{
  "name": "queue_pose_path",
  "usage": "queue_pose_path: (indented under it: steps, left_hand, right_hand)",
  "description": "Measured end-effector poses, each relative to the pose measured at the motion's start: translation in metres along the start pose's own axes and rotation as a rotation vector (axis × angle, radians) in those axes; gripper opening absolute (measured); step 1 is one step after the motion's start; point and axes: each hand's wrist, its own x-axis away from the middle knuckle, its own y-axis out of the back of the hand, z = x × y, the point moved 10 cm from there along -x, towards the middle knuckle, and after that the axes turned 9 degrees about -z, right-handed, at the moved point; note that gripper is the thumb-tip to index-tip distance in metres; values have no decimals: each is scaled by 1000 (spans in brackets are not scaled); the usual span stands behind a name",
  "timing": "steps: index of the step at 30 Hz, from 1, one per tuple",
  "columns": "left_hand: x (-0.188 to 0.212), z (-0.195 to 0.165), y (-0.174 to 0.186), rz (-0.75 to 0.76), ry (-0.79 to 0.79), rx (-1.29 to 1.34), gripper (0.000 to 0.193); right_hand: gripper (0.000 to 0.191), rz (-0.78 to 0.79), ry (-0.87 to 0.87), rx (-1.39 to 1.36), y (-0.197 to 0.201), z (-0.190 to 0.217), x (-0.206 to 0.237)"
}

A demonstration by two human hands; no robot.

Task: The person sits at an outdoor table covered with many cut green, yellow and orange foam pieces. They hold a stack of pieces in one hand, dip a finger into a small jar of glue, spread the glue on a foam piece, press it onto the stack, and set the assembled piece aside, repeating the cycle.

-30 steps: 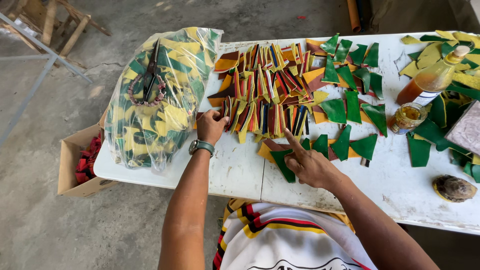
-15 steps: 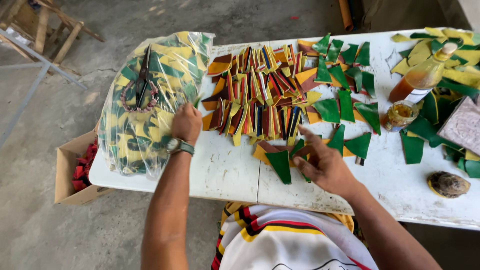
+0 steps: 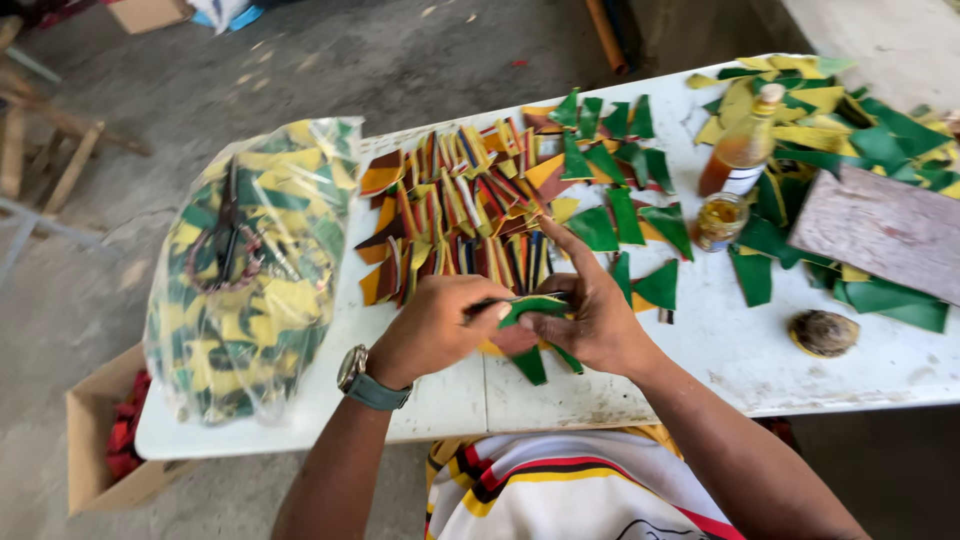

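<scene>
Moved since the earlier frames: left hand (image 3: 440, 325) off the coloured heap, over to meet the right hand (image 3: 590, 320) at lower centre. Spanning the middle of the frame, a white table (image 3: 760, 350). At left, lying on its edge, a clear bag (image 3: 250, 290) stuffed with green-and-yellow pieces. Upper centre, fanned multicoloured triangles (image 3: 460, 215), seemingly sorted by colour. Right of that, a bottle (image 3: 740, 150). Smallest, a green triangle piece (image 3: 535, 305), pinched closed between both hands, lifted just above the tabletop, apparently for folding.
</scene>
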Motion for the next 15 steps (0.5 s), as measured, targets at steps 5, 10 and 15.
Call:
queue_pose_path:
  steps: [5, 10, 15]
  left_hand:
    - [23, 68, -36, -229, 151, 907, 82]
    - [36, 85, -148, -424, 326, 1007, 75]
    - [-15, 43, -148, -668, 162, 1345, 53]
  right_hand:
    - [101, -268, 33, -363, 52, -14, 0]
    - [97, -376, -39, -793, 71, -46, 6]
    - [90, -493, -29, -740, 100, -65, 26]
